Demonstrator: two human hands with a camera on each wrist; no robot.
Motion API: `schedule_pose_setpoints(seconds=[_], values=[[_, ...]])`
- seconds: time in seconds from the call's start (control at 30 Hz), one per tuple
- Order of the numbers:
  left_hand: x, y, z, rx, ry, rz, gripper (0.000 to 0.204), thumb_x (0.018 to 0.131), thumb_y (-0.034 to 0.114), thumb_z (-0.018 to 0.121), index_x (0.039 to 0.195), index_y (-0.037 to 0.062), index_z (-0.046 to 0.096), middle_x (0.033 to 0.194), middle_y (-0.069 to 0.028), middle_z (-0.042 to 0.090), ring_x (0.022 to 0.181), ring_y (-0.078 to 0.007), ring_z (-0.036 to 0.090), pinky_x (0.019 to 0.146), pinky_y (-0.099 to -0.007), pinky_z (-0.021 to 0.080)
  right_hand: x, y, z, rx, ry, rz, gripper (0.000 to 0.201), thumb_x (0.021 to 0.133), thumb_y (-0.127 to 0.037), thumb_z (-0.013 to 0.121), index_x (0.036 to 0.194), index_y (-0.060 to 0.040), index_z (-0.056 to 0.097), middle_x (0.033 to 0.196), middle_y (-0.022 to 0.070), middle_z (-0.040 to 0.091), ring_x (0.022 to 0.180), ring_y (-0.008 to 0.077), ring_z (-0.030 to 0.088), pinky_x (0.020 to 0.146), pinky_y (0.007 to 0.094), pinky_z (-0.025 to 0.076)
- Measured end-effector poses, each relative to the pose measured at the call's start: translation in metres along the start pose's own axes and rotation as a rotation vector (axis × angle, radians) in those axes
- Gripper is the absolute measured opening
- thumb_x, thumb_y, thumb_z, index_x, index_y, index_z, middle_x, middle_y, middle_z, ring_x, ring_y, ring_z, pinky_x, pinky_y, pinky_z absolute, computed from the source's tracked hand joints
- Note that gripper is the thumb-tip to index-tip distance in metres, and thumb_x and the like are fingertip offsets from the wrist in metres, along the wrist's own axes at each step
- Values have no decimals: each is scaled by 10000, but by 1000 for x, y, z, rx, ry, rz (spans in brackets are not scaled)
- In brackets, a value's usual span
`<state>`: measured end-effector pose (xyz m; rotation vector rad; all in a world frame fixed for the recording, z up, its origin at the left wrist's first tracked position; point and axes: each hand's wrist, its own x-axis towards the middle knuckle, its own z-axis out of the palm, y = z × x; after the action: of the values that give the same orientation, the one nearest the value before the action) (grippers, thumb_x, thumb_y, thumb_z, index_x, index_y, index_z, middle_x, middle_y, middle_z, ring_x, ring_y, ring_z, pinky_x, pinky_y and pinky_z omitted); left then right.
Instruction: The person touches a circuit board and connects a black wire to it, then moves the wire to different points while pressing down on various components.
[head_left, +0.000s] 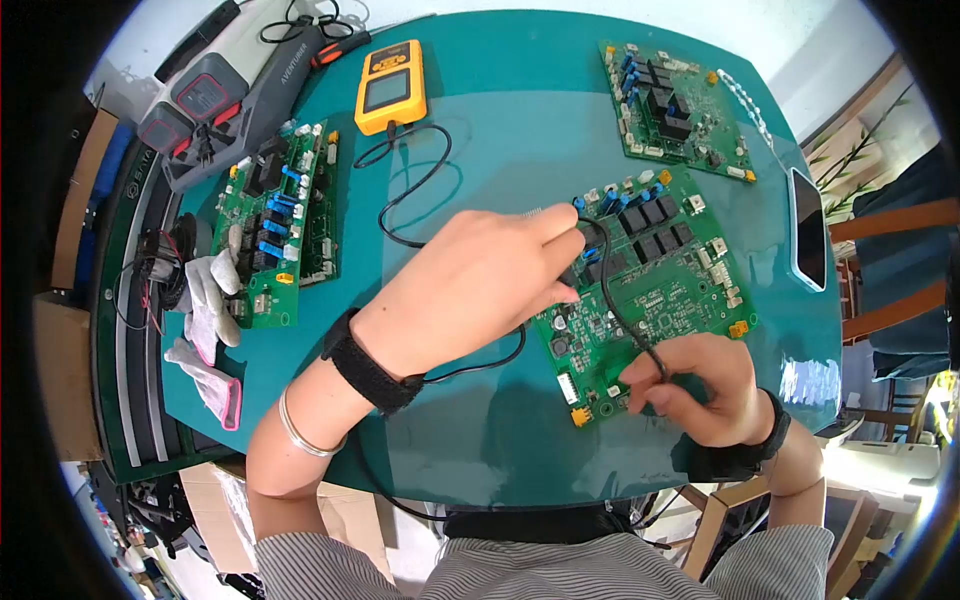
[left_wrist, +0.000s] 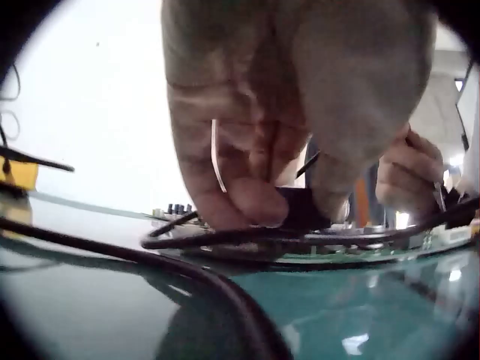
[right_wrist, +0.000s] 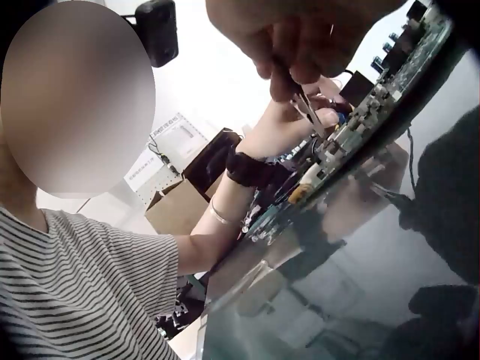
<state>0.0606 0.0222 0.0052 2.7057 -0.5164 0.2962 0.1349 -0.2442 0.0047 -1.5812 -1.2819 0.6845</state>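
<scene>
Clearly, our left hand (head_left: 480, 285) curls down over the upper left part of the circuit board (head_left: 650, 295), thumb and fingertips pinching a small dark probe tip against it; the left wrist view shows the thumb (left_wrist: 251, 199) pressing that dark piece onto the board's edge, which seems to be how we keep the contact steady. Our right hand (head_left: 705, 385) rests at the board's near edge, fingers curled and pinching the black lead (head_left: 625, 320) low down, so the point can touch one spot; the right wrist view shows a thin metal tip (right_wrist: 309, 112) sticking out under those fingers. The lead loops from one hand to the other, and another wire (head_left: 415, 185) runs back to the yellow meter (head_left: 392, 85), set at the far side within sight. The board lies flat on the teal bench (head_left: 480, 440), right of centre.

Exactly which parts the tips touch we cannot tell: our hands cover them. The meter's reading is too small to make out. Two more boards, a phone and gloves lie around.
</scene>
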Motion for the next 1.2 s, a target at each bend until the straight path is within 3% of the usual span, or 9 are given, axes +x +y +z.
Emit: schedule_pose_setpoints(seconds=[0.33,0.43,0.57,0.7,0.93,1.03,1.1,1.13,1.2], values=[[-18,30,-39,36,-230,-53,289,782,235,822,832,13,645,863,-125,615,855,-356,644,739,-473,500,-1,14,-9,79,365,-76,194,1006,21,543,1139,59,680,830,80,714,732,120,673,677,263,516],[-30,50,-41,106,-335,-115,273,771,229,830,845,16,674,847,-127,639,863,-345,642,786,-437,486,-2,15,-9,12,327,-62,198,997,31,547,1140,51,682,817,74,717,730,128,681,677,270,521],[-33,82,-41,204,-515,-4,159,799,165,726,842,29,655,838,-90,639,851,-280,650,786,-384,468,-2,8,-7,-10,307,-95,199,967,46,566,1108,39,706,803,88,723,705,151,701,670,281,541],[-40,108,-27,243,-506,129,81,763,106,648,809,58,602,762,-35,573,760,-191,600,727,-319,431,-2,6,-6,14,330,-99,204,955,51,569,1099,30,711,786,85,721,696,153,708,662,282,547],[-32,110,-12,359,-371,222,109,755,131,660,713,85,571,664,3,496,687,-163,536,692,-302,404,-2,5,-7,-36,341,-91,226,930,72,575,1094,15,720,798,97,719,691,154,711,654,282,548],[-32,117,-11,421,-360,239,109,759,159,671,777,91,587,750,-2,512,760,-157,545,741,-304,430,-3,5,-7,-49,342,-108,229,930,76,579,1101,17,718,814,101,721,691,156,714,649,283,547],[-30,114,-5,310,-213,252,201,784,184,666,959,89,647,1000,-43,591,963,-167,587,836,-308,459,-3,6,-7,-54,340,-120,231,929,79,582,1108,19,715,825,103,723,693,158,717,644,283,547],[-31,112,-3,309,-214,253,201,784,184,666,959,89,647,1000,-43,591,963,-167,587,836,-308,459,-3,6,-7,-44,334,-127,226,933,78,586,1112,23,712,836,106,725,699,159,720,641,284,548],[-30,106,0,330,-179,208,433,814,247,700,1205,72,637,1349,-94,551,1243,-215,544,971,-364,459,-2,7,-6,-35,329,-135,221,937,76,590,1117,26,709,848,109,727,704,160,724,638,286,549]])
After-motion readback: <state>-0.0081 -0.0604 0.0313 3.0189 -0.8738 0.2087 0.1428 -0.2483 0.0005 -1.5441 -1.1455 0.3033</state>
